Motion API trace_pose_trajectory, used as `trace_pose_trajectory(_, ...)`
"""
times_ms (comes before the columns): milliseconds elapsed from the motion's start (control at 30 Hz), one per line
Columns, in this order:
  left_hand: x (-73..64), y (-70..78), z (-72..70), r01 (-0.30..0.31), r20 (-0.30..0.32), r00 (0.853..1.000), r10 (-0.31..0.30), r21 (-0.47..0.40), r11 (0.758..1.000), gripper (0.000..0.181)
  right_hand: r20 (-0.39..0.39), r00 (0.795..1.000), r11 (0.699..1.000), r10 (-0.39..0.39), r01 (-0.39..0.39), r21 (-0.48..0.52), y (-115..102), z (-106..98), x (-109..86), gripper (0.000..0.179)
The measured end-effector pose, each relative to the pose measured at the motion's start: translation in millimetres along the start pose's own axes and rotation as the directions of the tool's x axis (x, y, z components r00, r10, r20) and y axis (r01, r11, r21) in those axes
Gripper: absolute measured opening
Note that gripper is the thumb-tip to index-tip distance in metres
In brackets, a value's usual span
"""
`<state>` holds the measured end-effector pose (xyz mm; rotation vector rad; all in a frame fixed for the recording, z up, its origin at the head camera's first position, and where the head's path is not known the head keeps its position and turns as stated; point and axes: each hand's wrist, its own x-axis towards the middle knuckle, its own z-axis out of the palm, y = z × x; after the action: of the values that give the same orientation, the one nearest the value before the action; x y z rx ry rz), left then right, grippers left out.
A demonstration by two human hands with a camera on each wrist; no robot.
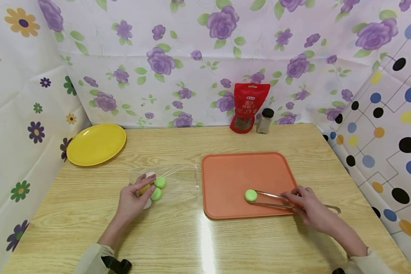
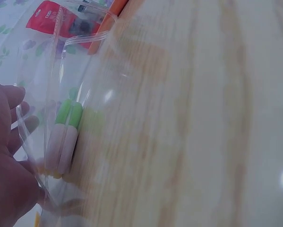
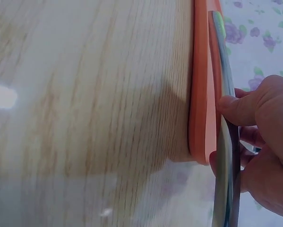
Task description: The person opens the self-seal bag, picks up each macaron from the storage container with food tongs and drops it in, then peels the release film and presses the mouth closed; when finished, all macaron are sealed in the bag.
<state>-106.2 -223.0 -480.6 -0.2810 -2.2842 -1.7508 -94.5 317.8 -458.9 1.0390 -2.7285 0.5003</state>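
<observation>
My left hand is over the closed-looking end of a clear plastic bag, thumb and fingers apart and touching it. Green macarons, white ones and a yellow macaron lie inside, partly hidden by the fingers. Side on, green and pale macarons show through the film in the left wrist view. My right hand holds metal tongs near their middle. Between the tong tips sits a single green macaron, low over the orange tray; whether it touches the tray I cannot tell.
At the back left stands a yellow plate. A red pouch and a black-capped jar are by the back wall, behind the tray. Patterned cloth walls enclose the wooden table on three sides.
</observation>
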Motion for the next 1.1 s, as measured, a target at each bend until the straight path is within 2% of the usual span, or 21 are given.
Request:
trace_pose_trajectory(133,-0.5,0.5,-0.6,-0.003,-0.004,1.000,0.003,-0.005,1.000,0.025,-0.010,1.000,1.000,-0.013,0.013,0.002,-3.0,1.1,7.8,0.054)
trace_pose_trajectory(300,-1.0,1.1,-1.4,-0.011,-0.008,1.000,0.011,-0.008,1.000,0.026,-0.009,0.999,0.999,-0.044,0.044,0.026,-12.0,5.1,27.9,0.054)
trace_pose_trajectory(567,0.1,1.8,-1.0,-0.046,-0.024,0.999,0.047,0.006,0.999,0.025,0.033,0.996,0.995,-0.089,0.087,0.048,-37.6,18.8,75.1,0.051)
trace_pose_trajectory(833,0.6,1.5,0.2,-0.050,-0.022,0.998,0.050,0.003,0.999,0.024,0.105,0.992,0.994,-0.065,0.055,0.097,-58.2,33.5,120.0,0.045)
trace_pose_trajectory(1100,0.7,0.1,-0.7,-0.051,-0.020,0.999,0.050,-0.005,0.999,0.023,0.142,0.980,0.987,-0.136,0.122,0.108,-77.0,47.5,157.3,0.042)
